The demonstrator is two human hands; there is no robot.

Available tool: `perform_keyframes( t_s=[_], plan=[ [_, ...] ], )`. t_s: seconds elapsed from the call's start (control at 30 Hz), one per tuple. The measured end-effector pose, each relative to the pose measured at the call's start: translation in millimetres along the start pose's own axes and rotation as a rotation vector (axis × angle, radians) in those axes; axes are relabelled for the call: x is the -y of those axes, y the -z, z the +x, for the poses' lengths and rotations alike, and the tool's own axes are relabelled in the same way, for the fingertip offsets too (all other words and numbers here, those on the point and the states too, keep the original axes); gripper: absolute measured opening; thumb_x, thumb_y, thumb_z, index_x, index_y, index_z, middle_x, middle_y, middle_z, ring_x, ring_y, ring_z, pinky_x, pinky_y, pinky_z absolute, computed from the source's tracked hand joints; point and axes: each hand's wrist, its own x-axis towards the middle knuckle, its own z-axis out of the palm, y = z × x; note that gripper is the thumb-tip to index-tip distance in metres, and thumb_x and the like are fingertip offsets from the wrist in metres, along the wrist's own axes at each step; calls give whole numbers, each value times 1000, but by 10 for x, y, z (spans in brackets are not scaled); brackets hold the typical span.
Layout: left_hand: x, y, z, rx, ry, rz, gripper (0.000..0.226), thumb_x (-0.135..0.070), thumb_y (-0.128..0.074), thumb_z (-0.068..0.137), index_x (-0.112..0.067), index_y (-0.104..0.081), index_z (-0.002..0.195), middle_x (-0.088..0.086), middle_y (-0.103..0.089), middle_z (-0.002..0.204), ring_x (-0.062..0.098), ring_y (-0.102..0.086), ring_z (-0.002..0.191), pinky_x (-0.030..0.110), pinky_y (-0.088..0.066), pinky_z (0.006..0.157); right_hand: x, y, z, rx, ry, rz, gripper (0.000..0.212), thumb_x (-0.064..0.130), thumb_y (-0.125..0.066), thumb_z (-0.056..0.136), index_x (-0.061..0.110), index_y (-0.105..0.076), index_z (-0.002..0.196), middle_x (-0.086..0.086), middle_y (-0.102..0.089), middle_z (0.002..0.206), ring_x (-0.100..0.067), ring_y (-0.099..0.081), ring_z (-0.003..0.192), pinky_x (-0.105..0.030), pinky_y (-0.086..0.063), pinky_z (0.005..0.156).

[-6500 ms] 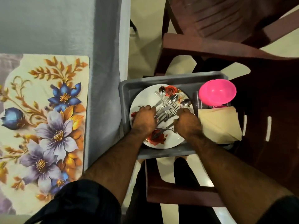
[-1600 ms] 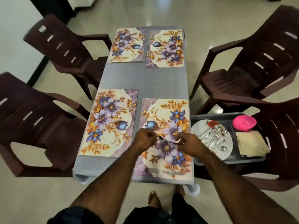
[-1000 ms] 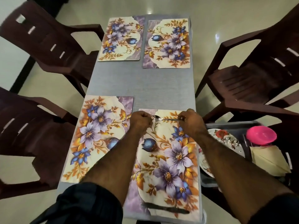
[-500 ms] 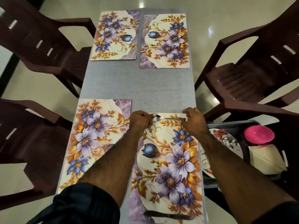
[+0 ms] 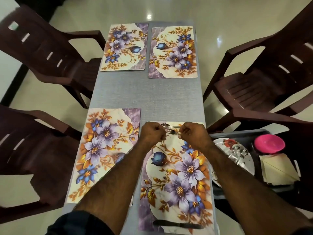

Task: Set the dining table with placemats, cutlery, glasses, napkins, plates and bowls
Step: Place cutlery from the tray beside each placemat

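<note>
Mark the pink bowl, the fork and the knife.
pink bowl (image 5: 269,143), head view, inside of the bowl.
fork (image 5: 169,131), head view, tines.
knife (image 5: 176,224), head view, mid-length.

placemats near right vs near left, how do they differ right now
The near right placemat has a spoon and fork at its far edge and a knife at its near edge; the near left placemat shows no cutlery. Both hands work over the right one. Both share the floral print.

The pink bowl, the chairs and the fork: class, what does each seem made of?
Pink bowl: probably plastic, with a uniform bright colour and soft sheen.
Chairs: likely moulded plastic in glossy dark brown, with slotted backs.
Fork: looks like polished metal, silvery and reflective.
</note>
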Motion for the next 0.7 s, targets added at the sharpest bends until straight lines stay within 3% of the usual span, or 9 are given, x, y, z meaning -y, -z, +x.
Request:
perform_keyframes(
  t_s=[0.07,0.1,0.17,0.23,0.43,0.6,0.7],
  plan=[
    [125,-20,-2,-70,161,-83,15,7,-71,84,2,-77,72,24,-72,68,29,-66,57,29,-56,54,-180,17,-68,-14,62,-250,16,20,-82,84,24,-80,99,3,-74,103,-16,-66,91,-24,-52,80],
    [176,-28,1,-83,236,-128,16,11,-68,83,4,-75,71,26,-70,69,29,-64,56,28,-55,51,-283,19,-101,-60,81,-360,16,24,-78,86,26,-81,102,2,-73,106,-20,-66,95,-27,-50,82],
    [257,-49,23,-94,335,-187,17,14,-66,84,5,-74,72,26,-69,72,28,-63,56,29,-56,53,-493,1,-169,-160,54,-394,15,26,-76,87,27,-82,102,-2,-70,109,-29,-64,101,-40,-52,88],
    [300,-70,68,-110,391,-203,14,11,-68,85,7,-73,73,27,-71,76,30,-64,61,36,-59,65,-596,-9,-208,-218,16,-342,15,22,-76,88,22,-82,102,-6,-68,110,-30,-61,102,-42,-51,89],
    [357,-109,241,-114,412,-183,11,1,-75,89,8,-77,81,25,-75,77,29,-69,63,43,-63,79,-553,-7,-151,-238,-108,-255,13,26,-73,94,22,-82,102,-2,-67,114,-24,-60,105,-32,-45,84],
    [341,-119,251,-117,385,-155,8,-3,-79,90,3,-77,85,19,-76,72,28,-75,64,44,-66,75,-504,3,-81,-253,-167,-306,15,29,-70,95,23,-82,104,-4,-68,114,-26,-63,103,-34,-48,83],
    [330,-116,222,-111,369,-180,18,-12,-86,86,2,-76,88,16,-77,72,27,-76,64,42,-66,72,-497,11,-100,-244,-166,-300,17,30,-68,95,23,-81,104,-4,-69,111,-26,-63,103,-36,-51,84]
  ],
)
